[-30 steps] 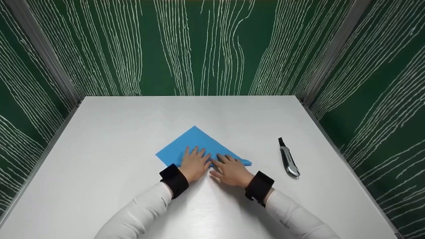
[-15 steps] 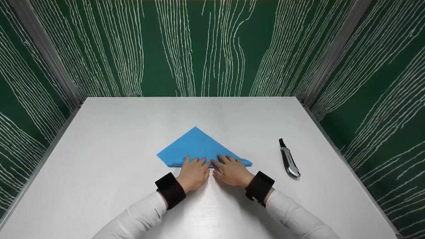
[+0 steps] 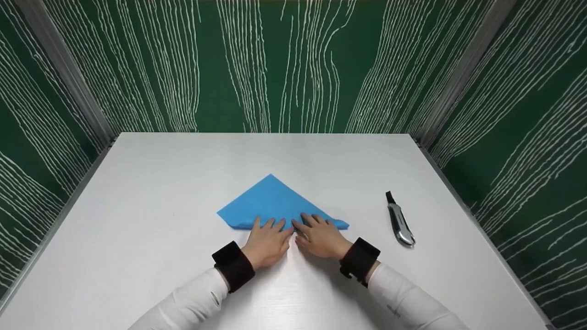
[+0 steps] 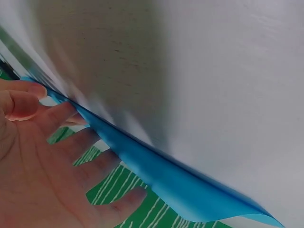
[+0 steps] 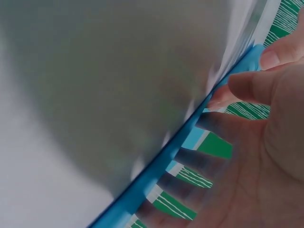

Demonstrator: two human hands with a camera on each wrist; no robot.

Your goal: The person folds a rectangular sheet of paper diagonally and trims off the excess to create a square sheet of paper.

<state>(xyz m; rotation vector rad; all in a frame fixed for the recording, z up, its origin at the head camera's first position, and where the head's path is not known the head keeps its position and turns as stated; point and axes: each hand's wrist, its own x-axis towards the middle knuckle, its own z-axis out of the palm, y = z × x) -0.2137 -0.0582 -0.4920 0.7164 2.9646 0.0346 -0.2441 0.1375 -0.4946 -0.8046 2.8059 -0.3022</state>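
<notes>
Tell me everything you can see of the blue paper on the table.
The paper is plain bright blue, apparently thin and smooth. It lies on the white table, one pointed corner aimed at the far side. Its near edge is turned over into a roughly straight fold, which looks rounded rather than creased flat and curls more loosely toward the left end. Fingers of the left hand and right hand touch that fold, partly hiding it.

Blue sheet (image 3: 273, 199), near edge folded
</notes>
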